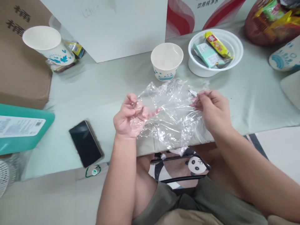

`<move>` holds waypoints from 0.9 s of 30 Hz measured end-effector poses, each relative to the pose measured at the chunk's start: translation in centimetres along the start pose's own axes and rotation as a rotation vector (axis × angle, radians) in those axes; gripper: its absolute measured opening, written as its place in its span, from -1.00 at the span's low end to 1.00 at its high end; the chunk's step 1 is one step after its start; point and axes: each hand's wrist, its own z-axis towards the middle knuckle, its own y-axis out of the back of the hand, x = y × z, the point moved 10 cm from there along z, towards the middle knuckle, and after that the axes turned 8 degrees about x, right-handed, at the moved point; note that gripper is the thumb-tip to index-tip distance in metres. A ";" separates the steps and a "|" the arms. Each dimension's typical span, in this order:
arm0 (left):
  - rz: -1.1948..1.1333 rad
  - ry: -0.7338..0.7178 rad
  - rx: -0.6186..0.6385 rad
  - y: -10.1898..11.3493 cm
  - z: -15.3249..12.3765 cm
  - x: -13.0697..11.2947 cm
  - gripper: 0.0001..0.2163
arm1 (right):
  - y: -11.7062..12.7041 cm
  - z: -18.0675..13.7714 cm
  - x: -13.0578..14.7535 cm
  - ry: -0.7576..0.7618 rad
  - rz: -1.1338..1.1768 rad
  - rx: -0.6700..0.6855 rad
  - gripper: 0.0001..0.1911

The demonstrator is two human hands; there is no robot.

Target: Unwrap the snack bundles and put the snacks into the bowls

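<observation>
A crumpled sheet of clear plastic film [172,117] hangs stretched between both hands above the table's near edge. My left hand [127,117] is closed, pinching the film's left edge, with film draped over its fingers. My right hand [212,107] is closed too, pinching the film's right edge between thumb and fingers. Just behind the film stands an empty white paper bowl [167,61] with blue print.
A white plastic bowl [199,67] holds snack packets at the back right. A black phone [86,143] lies at the left near the pale green table's [257,100] edge. A paper cup [44,45], a cardboard box [16,75], a teal box [23,129] and a bag of snacks [272,22] stand around.
</observation>
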 end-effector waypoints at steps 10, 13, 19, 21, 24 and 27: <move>0.310 0.177 -0.083 5.1 0.6 0.7 -0.51 | -0.4 0.8 -0.8 -0.124 0.394 0.120 -0.78; 0.369 0.321 -0.008 4.0 0.2 2.7 -0.32 | -2.7 -0.4 -1.0 -0.231 0.375 0.299 -0.77; 0.615 0.484 0.029 2.8 0.0 5.2 -0.45 | -4.5 -1.7 -1.1 -0.261 0.338 0.465 -0.75; 0.617 0.358 -0.052 3.4 0.6 4.0 -0.60 | -3.8 -1.3 -0.7 -0.202 0.352 0.410 -0.77; 0.519 0.197 -0.065 3.5 1.1 2.7 -0.59 | -2.7 -0.8 -0.1 -0.123 0.395 0.329 -0.78; 0.388 0.233 0.102 1.7 1.0 3.8 -0.35 | -2.8 -0.9 0.4 -0.086 0.440 0.313 -0.75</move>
